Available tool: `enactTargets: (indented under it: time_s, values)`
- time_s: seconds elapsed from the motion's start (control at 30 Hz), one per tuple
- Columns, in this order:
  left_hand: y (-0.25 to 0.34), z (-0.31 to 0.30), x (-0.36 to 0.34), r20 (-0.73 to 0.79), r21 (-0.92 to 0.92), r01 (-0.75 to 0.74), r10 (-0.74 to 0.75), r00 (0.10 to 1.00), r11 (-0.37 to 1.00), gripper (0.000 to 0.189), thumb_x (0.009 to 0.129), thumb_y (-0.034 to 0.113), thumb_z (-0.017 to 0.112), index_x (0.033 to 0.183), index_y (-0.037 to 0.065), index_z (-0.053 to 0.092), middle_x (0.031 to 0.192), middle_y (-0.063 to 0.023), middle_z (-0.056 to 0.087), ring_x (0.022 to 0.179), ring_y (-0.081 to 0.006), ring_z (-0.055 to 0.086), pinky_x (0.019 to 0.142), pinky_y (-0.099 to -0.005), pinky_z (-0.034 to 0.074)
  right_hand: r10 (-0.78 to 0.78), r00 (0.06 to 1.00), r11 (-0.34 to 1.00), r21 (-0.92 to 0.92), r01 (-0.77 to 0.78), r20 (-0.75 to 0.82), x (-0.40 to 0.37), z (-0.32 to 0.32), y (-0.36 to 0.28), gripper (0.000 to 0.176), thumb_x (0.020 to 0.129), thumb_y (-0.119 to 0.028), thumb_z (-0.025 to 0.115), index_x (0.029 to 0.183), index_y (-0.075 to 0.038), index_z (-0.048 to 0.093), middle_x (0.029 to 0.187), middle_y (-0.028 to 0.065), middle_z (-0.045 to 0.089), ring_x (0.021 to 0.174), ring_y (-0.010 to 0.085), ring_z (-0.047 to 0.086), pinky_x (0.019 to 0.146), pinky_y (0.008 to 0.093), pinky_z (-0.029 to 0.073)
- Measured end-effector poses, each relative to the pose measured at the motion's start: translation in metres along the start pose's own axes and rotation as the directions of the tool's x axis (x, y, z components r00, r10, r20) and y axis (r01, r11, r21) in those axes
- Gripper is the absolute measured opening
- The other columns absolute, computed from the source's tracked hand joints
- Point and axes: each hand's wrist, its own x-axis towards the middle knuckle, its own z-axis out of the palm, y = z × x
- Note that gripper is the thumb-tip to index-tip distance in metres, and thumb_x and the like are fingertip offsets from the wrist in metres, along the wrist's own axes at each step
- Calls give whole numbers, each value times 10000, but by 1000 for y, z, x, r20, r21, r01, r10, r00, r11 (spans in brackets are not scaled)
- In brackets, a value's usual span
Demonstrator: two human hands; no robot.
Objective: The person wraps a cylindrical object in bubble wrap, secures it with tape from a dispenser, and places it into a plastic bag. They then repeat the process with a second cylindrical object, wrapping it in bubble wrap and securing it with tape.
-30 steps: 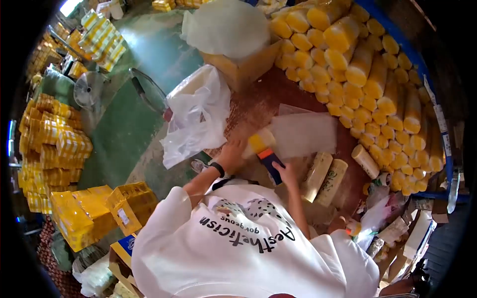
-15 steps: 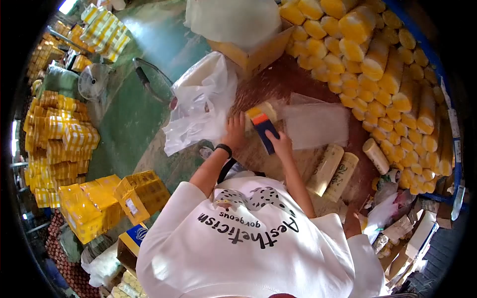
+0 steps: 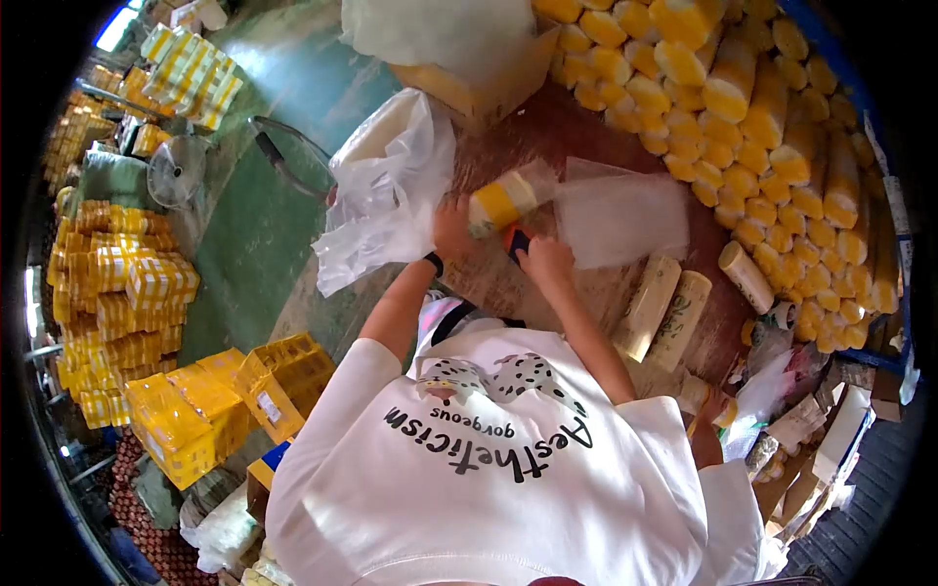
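Note:
A pale cylindrical roll with a yellow band lies ahead of me, its right end in clear plastic film. At its left end is my left hand, with the fingers against the roll and partly blurred. My right hand is closed around a dark blue and orange block-like tool, just below the roll. Most of the tool is hidden by the hand. A flat clear plastic sheet lies to the right. White plastic wrapping lies beside my left hand.
Two pale printed rolls lie at right, with another roll beyond. Yellow-ended rolls are piled at upper right. Yellow-taped boxes stand at left. A carton sits ahead. Another person's hand shows at lower right.
The tool has moved off the roll, down toward me, with my right hand turned around it. More of the yellow band now shows. My left hand stays at the roll's left end.

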Motion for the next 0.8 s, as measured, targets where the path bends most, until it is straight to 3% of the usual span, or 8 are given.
enactTargets:
  time_s: [0.1, 0.2, 0.3, 0.4, 0.47, 0.63, 0.73, 0.8]
  values:
    - [5, 6, -2, 32, 54, 85, -87, 996, 995, 1044, 566, 389, 801, 1392, -6, 299, 1264, -203, 480, 1153, -367, 469, 990, -447, 365, 34, 996, 987, 158, -20, -81, -18, -22, 13, 475, 777, -438, 672, 862, 30, 656, 785, 220, 652, 742, 372, 641, 654, 452, 497]
    - [-3, 68, -13, -435, 511, 77, 180, 882, 856, 1015, 583, 394, 792, 1389, 9, 311, 1272, -201, 473, 1170, -376, 456, 994, -487, 355, 167, 968, 834, 550, -38, -187, -48, -18, 57, 503, 806, -474, 642, 867, 25, 652, 847, 217, 656, 792, 378, 641, 683, 456, 491]
    - [28, 64, -49, -372, 611, 18, 266, 889, 792, 1021, 605, 427, 780, 1402, 14, 295, 1289, -220, 456, 1204, -395, 426, 1013, -526, 324, 392, 886, 846, 476, -241, -248, -77, -32, 80, 479, 846, -422, 617, 1021, 23, 603, 922, 219, 643, 847, 384, 624, 731, 459, 486]
    - [67, 26, -56, -51, 289, -44, 61, 997, 956, 845, 811, 382, 621, 1446, 1, 214, 1363, -239, 393, 1239, -415, 393, 1048, -524, 286, 579, 777, 795, 385, -470, -248, -85, -26, 93, 414, 854, -331, 617, 1094, 0, 552, 952, 219, 630, 854, 396, 607, 767, 470, 475]
    - [81, 22, -46, -41, 198, -50, 59, 997, 979, 1058, 681, 505, 720, 1460, 36, 179, 1384, -238, 369, 1262, -420, 367, 1044, -551, 279, 581, 790, 809, 254, -531, -198, -82, -19, 105, 367, 846, -253, 625, 1109, -17, 526, 966, 212, 620, 861, 406, 592, 790, 482, 465]
    - [93, 15, -26, 45, 34, 45, -46, 998, 998, 1145, 594, 483, 788, 1469, 82, 167, 1429, -197, 342, 1295, -411, 338, 1053, -554, 257, 161, 809, 976, 213, -45, -565, -61, 10, 99, 431, 783, -212, 701, 1117, -9, 520, 1043, 184, 584, 983, 302, 553, 795, 409, 470]
    - [83, 27, -31, -91, 51, -38, 43, 995, 998, 1124, 651, 536, 735, 1481, 80, 130, 1401, -171, 391, 1283, -417, 351, 1012, -587, 293, 369, 928, 447, 865, -227, 52, -36, 11, 71, 554, 795, -239, 722, 1229, -10, 464, 1070, 132, 587, 1019, 222, 548, 816, 355, 465]
    - [78, 39, -39, -200, 109, -88, 108, 974, 990, 1107, 646, 471, 757, 1481, 93, 137, 1398, -180, 388, 1277, -429, 349, 1020, -578, 292, 356, 922, 75, 978, -193, 155, -11, 43, 73, 612, 813, -230, 715, 1295, -10, 409, 1084, 99, 586, 997, 185, 551, 825, 312, 462]
